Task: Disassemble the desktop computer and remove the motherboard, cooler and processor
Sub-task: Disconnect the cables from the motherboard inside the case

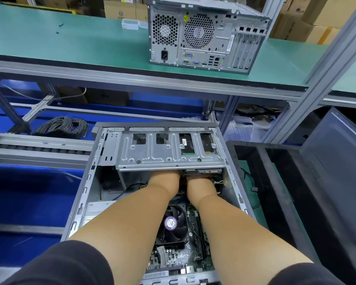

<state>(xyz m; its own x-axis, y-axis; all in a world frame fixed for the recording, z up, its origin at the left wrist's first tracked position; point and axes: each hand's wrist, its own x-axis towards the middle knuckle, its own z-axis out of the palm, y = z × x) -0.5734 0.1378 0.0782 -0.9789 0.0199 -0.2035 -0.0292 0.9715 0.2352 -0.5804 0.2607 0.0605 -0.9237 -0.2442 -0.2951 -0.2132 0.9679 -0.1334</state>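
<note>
The open computer case (pixel 86 182) lies on its side; both hands (left hand (pixel 166 178), right hand (pixel 199 183)) reach under its drive cage (pixel 164 153), fingers hidden, so either grip cannot be told. The cooler (pixel 174 224) sits on the motherboard (pixel 173 258), seemingly untouched.

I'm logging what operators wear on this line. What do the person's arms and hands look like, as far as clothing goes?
Both forearms are bare, with short dark sleeves ending around the elbows. No watch, bracelet or glove cuff shows on either wrist. The left hand and right hand are mostly hidden under the grey metal drive cage, so rings or gloves cannot be told.
</note>
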